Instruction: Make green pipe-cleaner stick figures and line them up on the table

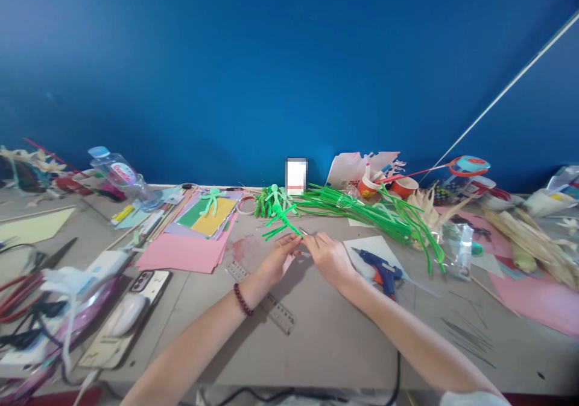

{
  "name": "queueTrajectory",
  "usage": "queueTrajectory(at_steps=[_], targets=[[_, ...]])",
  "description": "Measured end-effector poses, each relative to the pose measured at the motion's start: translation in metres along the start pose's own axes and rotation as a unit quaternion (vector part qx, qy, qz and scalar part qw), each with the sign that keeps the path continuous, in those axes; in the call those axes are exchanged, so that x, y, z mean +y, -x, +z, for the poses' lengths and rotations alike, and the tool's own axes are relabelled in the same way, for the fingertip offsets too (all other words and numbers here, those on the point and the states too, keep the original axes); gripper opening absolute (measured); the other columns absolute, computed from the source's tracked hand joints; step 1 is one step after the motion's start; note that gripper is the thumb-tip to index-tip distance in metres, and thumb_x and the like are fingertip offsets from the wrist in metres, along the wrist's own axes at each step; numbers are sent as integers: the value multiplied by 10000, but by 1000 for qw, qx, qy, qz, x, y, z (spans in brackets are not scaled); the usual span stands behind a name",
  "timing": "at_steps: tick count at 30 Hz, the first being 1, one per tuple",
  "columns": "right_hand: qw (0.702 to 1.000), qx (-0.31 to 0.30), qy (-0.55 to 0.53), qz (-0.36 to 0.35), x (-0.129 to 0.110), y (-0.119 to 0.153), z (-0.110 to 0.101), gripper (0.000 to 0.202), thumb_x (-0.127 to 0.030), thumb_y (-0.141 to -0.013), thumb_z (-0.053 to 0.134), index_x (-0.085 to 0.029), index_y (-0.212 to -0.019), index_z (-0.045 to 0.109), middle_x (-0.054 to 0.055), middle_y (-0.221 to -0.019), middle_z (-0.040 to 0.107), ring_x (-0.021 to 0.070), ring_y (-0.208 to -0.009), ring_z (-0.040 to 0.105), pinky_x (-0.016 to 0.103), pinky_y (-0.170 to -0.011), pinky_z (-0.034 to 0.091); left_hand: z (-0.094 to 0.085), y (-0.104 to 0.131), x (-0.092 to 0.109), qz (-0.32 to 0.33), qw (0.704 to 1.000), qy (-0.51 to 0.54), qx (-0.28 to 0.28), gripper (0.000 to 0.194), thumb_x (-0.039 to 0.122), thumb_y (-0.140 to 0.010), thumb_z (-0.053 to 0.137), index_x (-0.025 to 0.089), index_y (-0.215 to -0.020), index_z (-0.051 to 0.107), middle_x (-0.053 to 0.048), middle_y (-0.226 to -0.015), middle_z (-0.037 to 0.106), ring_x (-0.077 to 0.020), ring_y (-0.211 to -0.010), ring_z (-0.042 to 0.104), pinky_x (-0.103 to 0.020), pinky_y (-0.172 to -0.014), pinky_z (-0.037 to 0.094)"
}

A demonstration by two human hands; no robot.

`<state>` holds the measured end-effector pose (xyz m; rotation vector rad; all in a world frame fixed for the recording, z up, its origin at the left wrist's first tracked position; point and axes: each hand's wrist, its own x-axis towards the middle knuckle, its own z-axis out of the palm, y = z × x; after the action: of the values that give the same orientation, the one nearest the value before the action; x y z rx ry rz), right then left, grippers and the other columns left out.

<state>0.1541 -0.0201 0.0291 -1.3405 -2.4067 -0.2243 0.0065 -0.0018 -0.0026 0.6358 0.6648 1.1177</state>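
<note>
A bright green pipe-cleaner figure (pixel 283 218) with several thin limbs is held up over the middle of the table. My left hand (pixel 279 260), a dark beaded bracelet on its wrist, pinches the lower end of it. Fingers of my right hand (pixel 329 260) close on the same end, almost touching the left fingertips. A small grey tip shows by the right fingers; I cannot make out what it is. Just behind stand paler green pipe-cleaner figures (pixel 277 196), and a perforated ruler (pixel 280 314) lies partly under my left wrist.
To the right lie a blue glue gun (pixel 383 270) on white paper and a bundle of green pipe cleaners (pixel 362 210). On the left are pink sheets (pixel 185 252), a phone (pixel 151 285) with a white mouse on it, scissors (pixel 27 282) and a plastic bottle (pixel 122 174).
</note>
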Motion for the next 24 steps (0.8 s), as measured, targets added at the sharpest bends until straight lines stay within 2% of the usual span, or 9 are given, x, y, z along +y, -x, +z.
queueTrajectory(at_steps=[5, 9, 11, 14, 16, 18, 19, 21, 24], targets=[[1000, -10, -30, 1, -3, 0, -6, 260, -162, -937, 377, -138, -974, 633, 96, -742, 636, 188, -740, 564, 270, -575, 361, 3, 1, 1, 12, 1000, -9, -19, 132, 229, -651, 771, 152, -680, 667, -13, -731, 614, -128, -727, 535, -254, -668, 398], [962, -38, -244, 117, 1, -7, -8, 261, -273, -916, 431, -174, -824, 654, 56, -702, 635, 158, -655, 555, 252, -560, 360, 5, 2, 3, 25, 999, -6, -34, 183, 273, -614, 801, 157, -674, 673, -10, -725, 621, -122, -692, 536, -253, -670, 400], [881, -93, -421, 195, 5, -11, -8, 316, -367, -892, 457, -173, -713, 629, 23, -622, 602, 118, -544, 506, 233, -513, 347, 6, 2, 3, 22, 998, -16, -60, 212, 323, -627, 792, 156, -685, 673, -17, -709, 621, -134, -674, 552, -275, -682, 412], [667, -214, -662, 267, 11, -13, -3, 355, -497, -779, 583, -159, -668, 581, -3, -590, 557, 67, -443, 393, 205, -425, 275, 6, 3, 2, 19, 995, -26, -90, 235, 361, -646, 775, 166, -734, 678, -5, -625, 600, -142, -616, 558, -295, -675, 424], [537, -257, -755, 274, 12, -12, 1, 341, -458, -665, 713, -156, -688, 558, -23, -609, 536, 41, -438, 340, 184, -409, 225, 5, 4, 2, 15, 995, -22, -94, 242, 346, -636, 783, 171, -768, 682, -2, -624, 610, -132, -592, 551, -286, -667, 427], [477, -260, -794, 273, 10, -11, 5, 341, -376, -595, 780, -154, -684, 537, -45, -596, 504, 26, -439, 304, 172, -412, 195, 4, 4, 3, 9, 995, -21, -98, 235, 336, -640, 782, 174, -778, 683, -7, -646, 623, -129, -600, 552, -278, -667, 428], [472, -255, -799, 271, 8, -11, 6, 344, -362, -586, 787, -151, -671, 529, -49, -588, 494, 23, -439, 296, 170, -413, 189, 3, 4, 3, 7, 995, -22, -100, 232, 334, -645, 779, 174, -783, 683, -10, -653, 625, -131, -615, 557, -277, -673, 429], [506, -234, -785, 271, 7, -11, 7, 357, -412, -614, 763, -150, -657, 524, -38, -589, 507, 28, -443, 307, 175, -416, 197, 3, 4, 4, 10, 995, -26, -98, 236, 335, -655, 772, 171, -799, 682, -9, -649, 621, -134, -629, 562, -278, -678, 427], [636, -182, -697, 276, 8, -12, 5, 375, -514, -723, 637, -158, -656, 539, -12, -599, 554, 53, -443, 348, 195, -422, 243, 4, 3, 5, 11, 997, -30, -68, 233, 333, -652, 774, 160, -769, 672, -4, -655, 619, -117, -591, 548, -268, -641, 409]])
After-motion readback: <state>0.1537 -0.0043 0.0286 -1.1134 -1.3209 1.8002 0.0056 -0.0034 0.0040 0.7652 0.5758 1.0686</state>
